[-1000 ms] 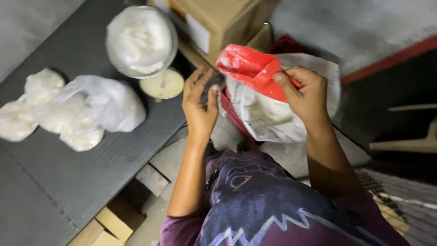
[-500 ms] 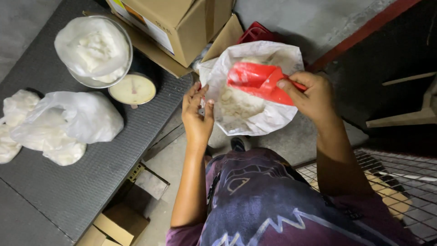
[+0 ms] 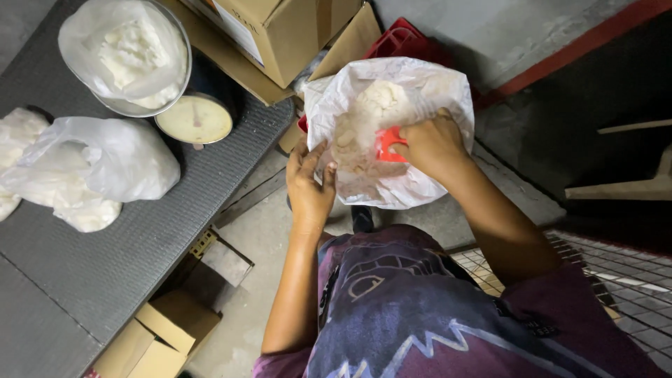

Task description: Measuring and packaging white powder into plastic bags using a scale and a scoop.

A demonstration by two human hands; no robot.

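A large white plastic bag [image 3: 427, 87] stands open in front of me with pale lumpy dough-like stuff [image 3: 371, 105] inside. My left hand [image 3: 309, 183] grips the bag's near left edge and holds it open. My right hand [image 3: 430, 143] reaches into the bag from the right and is closed on a red piece [image 3: 386, 143], of which only a small part shows against the pale contents.
A dark ribbed table [image 3: 119, 252] lies at left with a metal bowl [image 3: 126, 56] lined with plastic and holding white stuff, a round scale dial [image 3: 194, 119], and filled white bags [image 3: 91, 168]. Cardboard boxes [image 3: 280, 35] stand behind; another box [image 3: 157, 339] sits on the floor.
The red piece, held up over the bag's mouth before, has gone down into the bag with my right hand. The bag's mouth has opened wider.
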